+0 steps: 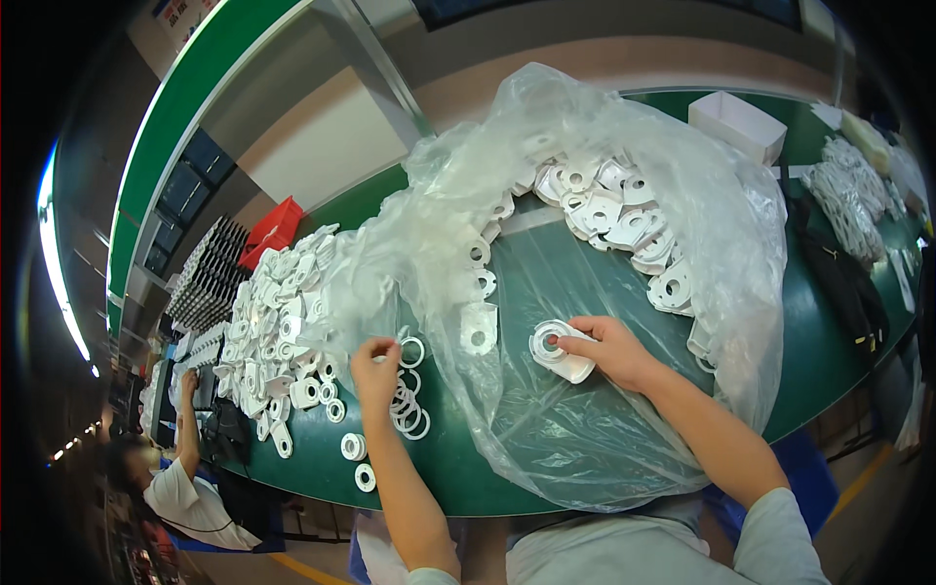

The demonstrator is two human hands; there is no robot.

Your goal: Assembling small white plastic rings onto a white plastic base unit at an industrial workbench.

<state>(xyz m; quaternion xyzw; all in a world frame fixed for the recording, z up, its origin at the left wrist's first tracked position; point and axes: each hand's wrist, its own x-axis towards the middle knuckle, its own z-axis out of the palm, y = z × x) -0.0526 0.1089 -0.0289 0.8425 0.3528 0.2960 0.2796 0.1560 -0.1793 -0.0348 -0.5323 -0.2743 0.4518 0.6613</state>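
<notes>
My right hand (616,353) grips a white plastic part (564,353) with a round ringed opening and a flat tab, held over the clear plastic sheet (575,439). The thumb and fingers close on its upper right side. My left hand (374,372) is pinched closed beside several thin white rings (410,421) on the green table. One white ring (413,352) lies right by its fingertips; what the pinch holds, if anything, is hidden. Left of that hand, a big heap of white plastic parts (278,312) covers the table.
A large clear plastic bag (726,224) is spread open, with more white parts (624,210) along its inner edge. A white box (738,127), bundled white cords (843,190), a red bin (271,232) and stacked dark trays (210,273) stand around. Another person (190,497) works at far left.
</notes>
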